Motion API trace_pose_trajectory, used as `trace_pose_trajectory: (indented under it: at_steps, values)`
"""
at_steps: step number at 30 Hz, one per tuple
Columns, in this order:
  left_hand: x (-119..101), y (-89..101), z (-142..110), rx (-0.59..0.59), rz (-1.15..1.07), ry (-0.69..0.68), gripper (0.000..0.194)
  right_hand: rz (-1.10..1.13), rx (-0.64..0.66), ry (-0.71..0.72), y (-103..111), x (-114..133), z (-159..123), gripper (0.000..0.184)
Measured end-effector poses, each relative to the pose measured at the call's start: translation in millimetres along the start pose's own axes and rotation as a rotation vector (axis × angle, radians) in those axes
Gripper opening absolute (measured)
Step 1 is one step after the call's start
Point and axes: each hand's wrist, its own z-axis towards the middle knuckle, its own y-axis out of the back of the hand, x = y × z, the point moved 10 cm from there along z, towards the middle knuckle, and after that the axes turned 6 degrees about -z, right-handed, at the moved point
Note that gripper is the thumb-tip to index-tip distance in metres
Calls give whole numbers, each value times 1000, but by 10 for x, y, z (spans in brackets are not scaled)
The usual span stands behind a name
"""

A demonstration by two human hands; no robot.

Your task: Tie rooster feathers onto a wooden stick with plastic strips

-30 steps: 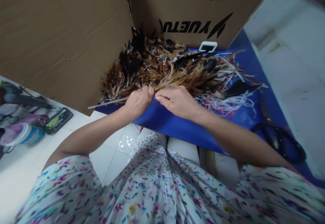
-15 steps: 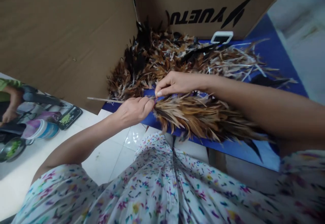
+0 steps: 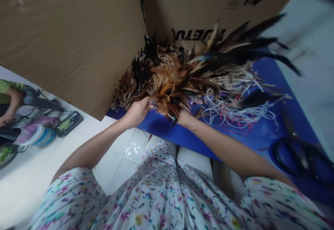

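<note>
A feather duster (image 3: 167, 92) with brown and orange feathers and long black feathers (image 3: 250, 47) at its far end lies across the middle, pointing up and right. My left hand (image 3: 137, 113) is closed around its narrow left end, fingertips pressed together by the base of the feathers. My right hand (image 3: 184, 118) reaches in from the right, under the duster. Feathers cover its fingers, so their grip is hidden. Behind the duster, a heap of brown and black feathers (image 3: 127, 87) fills the corner against the cardboard.
Cardboard panels (image 3: 78, 42) stand at the left and back. On the blue table surface (image 3: 216, 143) lie tangled white and red strings (image 3: 229, 113) and black-handled scissors (image 3: 292, 157). On the floor at left are a bucket (image 3: 39, 136), a scale (image 3: 69, 124) and another person's arm (image 3: 13, 101).
The duster has been lifted and swung away from the table's front edge, its black end now up and right. My right hand has moved from above its base to underneath. Strings and scissors are uncovered.
</note>
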Motion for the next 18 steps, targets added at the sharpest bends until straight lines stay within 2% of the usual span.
trace_pose_trajectory:
  at_steps: [4, 8, 10, 12, 15, 18]
  values:
    - [269, -106, 18, -55, -262, 139, 24, 234, -17, -47, -137, -36, 39, 36]
    - [520, -307, 25, -97, -524, 330, 45, 300, -84, -115, -143, -153, 30, 29]
    - [548, -377, 47, -130, -604, 367, 52, 303, -141, -137, -86, -199, 24, 23]
    - [539, -437, 71, -152, -652, 390, 54, 272, -141, -146, -57, -214, 23, 20]
    - [510, -521, 98, -175, -700, 426, 51, 160, -88, -124, -33, -195, 20, 22]
    - [510, -576, 125, -216, -712, 456, 45, 89, -109, -92, 47, -194, 5, 24]
